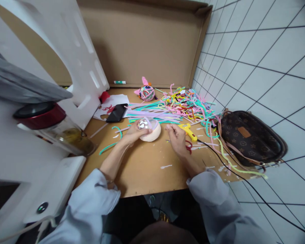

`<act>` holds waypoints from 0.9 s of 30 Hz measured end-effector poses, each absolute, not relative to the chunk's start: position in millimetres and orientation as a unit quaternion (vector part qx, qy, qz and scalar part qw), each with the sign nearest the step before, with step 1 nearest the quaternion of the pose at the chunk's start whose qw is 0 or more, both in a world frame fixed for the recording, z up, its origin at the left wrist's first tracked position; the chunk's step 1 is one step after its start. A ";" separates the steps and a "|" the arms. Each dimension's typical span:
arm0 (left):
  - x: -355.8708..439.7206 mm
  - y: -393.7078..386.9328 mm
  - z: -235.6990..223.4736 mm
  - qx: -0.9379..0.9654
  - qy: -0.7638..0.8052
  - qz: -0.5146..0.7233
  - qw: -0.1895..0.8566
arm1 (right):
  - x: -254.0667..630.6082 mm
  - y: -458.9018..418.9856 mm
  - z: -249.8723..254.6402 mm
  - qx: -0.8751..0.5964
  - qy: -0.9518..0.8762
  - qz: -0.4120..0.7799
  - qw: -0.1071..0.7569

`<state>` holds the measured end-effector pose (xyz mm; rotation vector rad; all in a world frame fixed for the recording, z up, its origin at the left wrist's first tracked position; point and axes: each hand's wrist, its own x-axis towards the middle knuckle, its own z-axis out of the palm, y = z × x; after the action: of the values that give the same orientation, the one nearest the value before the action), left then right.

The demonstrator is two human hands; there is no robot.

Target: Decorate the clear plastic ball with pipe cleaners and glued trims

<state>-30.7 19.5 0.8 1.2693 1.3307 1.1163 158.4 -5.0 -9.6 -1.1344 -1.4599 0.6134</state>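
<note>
My left hand is wrapped round a clear, shiny ball. A pale cream covering goes over its lower right side, and a lilac strip lies across its top. Just right of the ball, my right hand is closed, thumb and index finger pinched together; whatever they hold, if anything, is too small to make out. Red-handled scissors lie partly hidden beside this hand. Behind it rests a yellow glue gun with a black cord.
Straight pipe cleaners lie behind the ball, beside a tangled, many-coloured heap. A decorated ball with pink ears stands at the back. At left are a black phone and a glass bottle; a brown handbag is at right.
</note>
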 end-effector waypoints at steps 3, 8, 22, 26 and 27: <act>-29.8 18.9 0.5 0.527 0.538 0.457 0.472 | 157.6 -8.7 -9.8 -0.481 -0.669 0.201 0.530; -27.4 17.5 2.6 0.535 0.543 0.457 0.458 | 155.7 -10.3 -13.7 -0.438 -0.730 0.129 0.508; -26.7 18.1 2.6 0.510 0.543 0.473 0.470 | 155.2 -6.2 -20.4 -0.388 -0.726 0.019 0.568; -27.0 17.2 4.0 0.501 0.552 0.477 0.466 | 154.8 -8.3 -20.7 -0.385 -0.727 0.011 0.568; -27.0 16.9 4.5 0.500 0.552 0.477 0.466 | 155.0 -8.6 -20.9 -0.387 -0.726 0.012 0.568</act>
<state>-27.0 16.9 4.5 1.2282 1.3564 1.1708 155.0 -8.6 -20.9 -0.9089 -1.7051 0.0283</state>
